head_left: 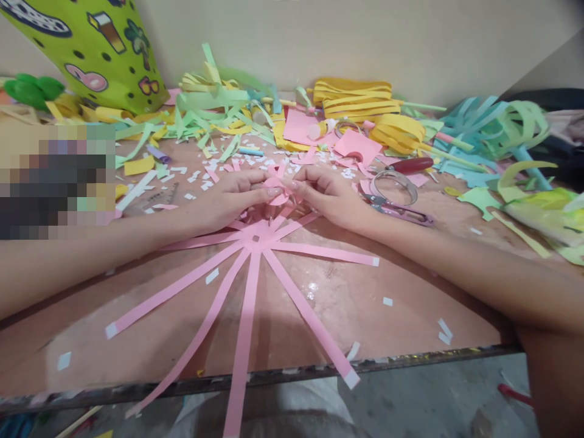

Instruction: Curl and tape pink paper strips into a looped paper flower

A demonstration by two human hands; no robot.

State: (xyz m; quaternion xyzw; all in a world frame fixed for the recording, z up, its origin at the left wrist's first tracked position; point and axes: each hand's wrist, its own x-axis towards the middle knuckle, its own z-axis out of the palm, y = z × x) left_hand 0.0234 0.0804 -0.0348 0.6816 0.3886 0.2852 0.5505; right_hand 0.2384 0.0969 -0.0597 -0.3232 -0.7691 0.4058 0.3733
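In front of me lies a star of pink paper strips (252, 286), joined at a hub with a small hole. Several strips end in white tabs, and some hang past the table's front edge. Above its far side, my left hand (246, 193) pinches a small pink paper piece (276, 190) that looks curled. My right hand (322, 196) grips the same piece from the other side, thumb and forefinger closed. The two hands nearly touch at the fingertips. Whether the piece belongs to one of the star's strips is hidden by the fingers.
A roll of tape (395, 187), a pink-handled cutter (406, 214) and a red-handled tool (410, 165) lie right of my hands. Yellow paper strips (351, 97), green strips (214, 103) and a lime-green bag (100, 55) line the wall. White scraps litter the table (410, 298).
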